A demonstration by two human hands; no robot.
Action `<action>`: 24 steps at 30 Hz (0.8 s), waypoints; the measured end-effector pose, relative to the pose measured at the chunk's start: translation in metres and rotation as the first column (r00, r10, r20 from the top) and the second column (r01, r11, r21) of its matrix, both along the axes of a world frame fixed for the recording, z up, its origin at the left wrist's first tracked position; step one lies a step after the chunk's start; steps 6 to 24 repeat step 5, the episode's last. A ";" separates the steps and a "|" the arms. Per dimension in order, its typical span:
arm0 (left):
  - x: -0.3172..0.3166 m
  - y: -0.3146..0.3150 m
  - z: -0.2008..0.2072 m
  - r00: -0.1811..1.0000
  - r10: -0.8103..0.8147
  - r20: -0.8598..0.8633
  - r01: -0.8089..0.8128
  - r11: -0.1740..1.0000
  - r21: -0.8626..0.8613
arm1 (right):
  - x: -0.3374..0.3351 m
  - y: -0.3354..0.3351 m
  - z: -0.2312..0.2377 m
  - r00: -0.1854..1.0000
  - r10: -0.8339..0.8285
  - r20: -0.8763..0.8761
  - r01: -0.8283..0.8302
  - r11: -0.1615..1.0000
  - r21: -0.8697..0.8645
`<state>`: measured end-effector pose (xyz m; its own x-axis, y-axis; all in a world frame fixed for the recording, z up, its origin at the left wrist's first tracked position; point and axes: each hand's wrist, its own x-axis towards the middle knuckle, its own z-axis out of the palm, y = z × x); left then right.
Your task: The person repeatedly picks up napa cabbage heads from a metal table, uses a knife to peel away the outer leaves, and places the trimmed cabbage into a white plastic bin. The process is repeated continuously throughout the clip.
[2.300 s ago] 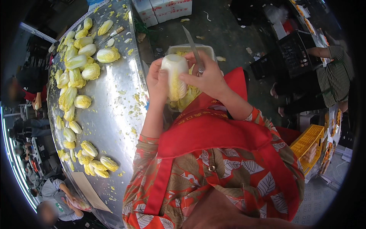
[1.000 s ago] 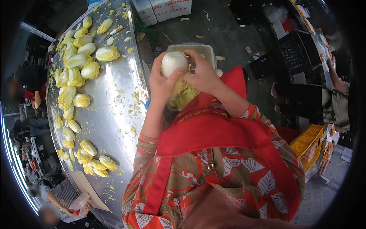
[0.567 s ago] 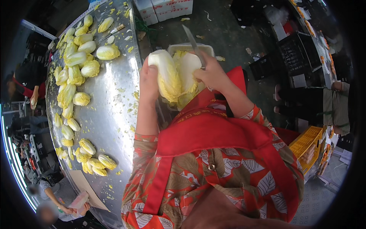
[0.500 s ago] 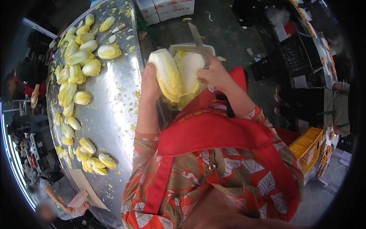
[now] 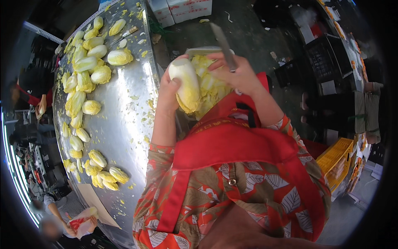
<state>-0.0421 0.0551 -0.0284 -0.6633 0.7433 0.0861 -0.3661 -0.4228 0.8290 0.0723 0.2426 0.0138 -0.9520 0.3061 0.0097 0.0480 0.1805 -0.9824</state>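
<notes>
In my left hand [image 5: 167, 92] is a Chinese cabbage [image 5: 185, 85], pale white at its upper end and yellow toward the lower leaves. My thumb lies across its near side, and the rest of the fingers are mostly behind it. A knife [image 5: 223, 43] sits in my right hand [image 5: 240, 76], its blade angled up and away from me. Some fingers of that hand stretch left over loose yellow-green leaves [image 5: 207, 89]. Those leaves fill a light-coloured bin [image 5: 195, 51] below both hands.
To the left, a metal table [image 5: 128, 108] carries several Chinese cabbages [image 5: 85, 86], leaf scraps and a cardboard sheet [image 5: 97, 205]. White boxes [image 5: 188, 10] stand beyond it. A yellow crate [image 5: 335, 159] and black crates [image 5: 325, 62] are on the right. Another person [image 5: 74, 216] holds a package at lower left.
A large leaf piece that was by my right hand has come away from the cabbage, and loose leaves now show in the bin. My right hand has opened its fingers somewhat, keeping the knife.
</notes>
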 end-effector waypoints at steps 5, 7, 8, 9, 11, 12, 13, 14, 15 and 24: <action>0.013 0.006 0.012 0.983 0.086 -0.161 -0.102 0.990 -0.094 | -0.006 -0.029 0.020 0.999 0.022 -0.037 -0.017 0.991 0.133; 0.013 0.006 0.012 0.983 0.086 -0.161 -0.102 0.990 -0.094 | -0.006 -0.029 0.020 0.999 0.022 -0.037 -0.017 0.991 0.133; 0.013 0.006 0.012 0.983 0.086 -0.161 -0.102 0.990 -0.094 | -0.006 -0.029 0.020 0.999 0.022 -0.037 -0.017 0.991 0.133; 0.013 0.006 0.012 0.983 0.086 -0.161 -0.102 0.990 -0.094 | -0.006 -0.029 0.020 0.999 0.022 -0.037 -0.017 0.991 0.133; 0.013 0.006 0.012 0.983 0.086 -0.161 -0.102 0.990 -0.094 | -0.006 -0.029 0.020 0.999 0.022 -0.037 -0.017 0.991 0.133; 0.013 0.006 0.012 0.983 0.086 -0.161 -0.102 0.990 -0.094 | -0.006 -0.029 0.020 0.999 0.022 -0.037 -0.017 0.991 0.133; 0.013 0.006 0.012 0.983 0.086 -0.161 -0.102 0.990 -0.094 | -0.006 -0.029 0.020 0.999 0.022 -0.037 -0.017 0.991 0.133; 0.013 0.006 0.012 0.983 0.086 -0.161 -0.102 0.990 -0.094 | -0.006 -0.029 0.020 0.999 0.022 -0.037 -0.017 0.991 0.133; 0.013 0.006 0.012 0.983 0.086 -0.161 -0.102 0.990 -0.094 | -0.006 -0.029 0.020 0.999 0.022 -0.037 -0.017 0.991 0.133; 0.013 0.006 0.012 0.983 0.086 -0.161 -0.102 0.990 -0.094 | -0.006 -0.029 0.020 0.999 0.022 -0.037 -0.017 0.991 0.133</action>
